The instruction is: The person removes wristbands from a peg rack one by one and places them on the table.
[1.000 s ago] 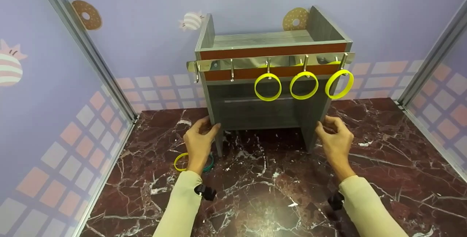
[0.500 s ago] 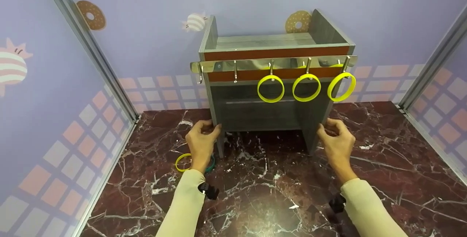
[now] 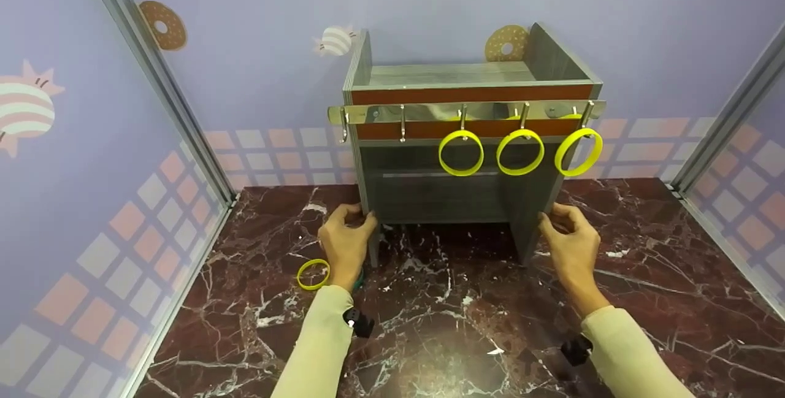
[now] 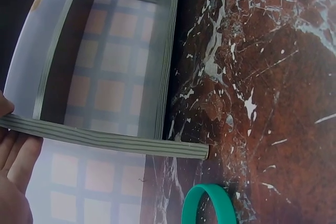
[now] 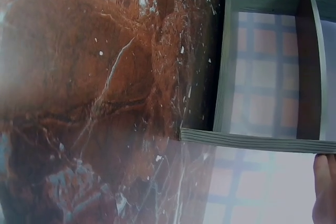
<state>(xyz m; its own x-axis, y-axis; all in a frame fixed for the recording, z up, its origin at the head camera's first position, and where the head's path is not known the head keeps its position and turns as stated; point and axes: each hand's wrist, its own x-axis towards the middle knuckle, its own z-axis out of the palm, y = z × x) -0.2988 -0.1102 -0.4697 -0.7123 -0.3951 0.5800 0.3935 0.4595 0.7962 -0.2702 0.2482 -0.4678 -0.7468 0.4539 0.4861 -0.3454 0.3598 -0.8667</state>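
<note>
A small grey wooden shelf unit stands on the marble surface, with a red-brown front strip and a metal hook rail across it. My left hand pinches the lower edge of its left side panel between thumb and fingers. On the opposite side my right hand holds the right side panel in the same way; only its fingers show in the right wrist view. Yellow wristbands hang from three hooks, the leftmost being this band. The two left hooks are bare.
Beside my left wrist lies a yellow wristband on the marble surface. A teal wristband lies close by, mostly hidden by my wrist in the head view. A patterned wall rises behind the shelf unit.
The whole head view shifts slightly, with the shelf unit, hands and wall lower and further right. Both hands keep their hold on the panels. My left wrist now covers more of the teal band.
</note>
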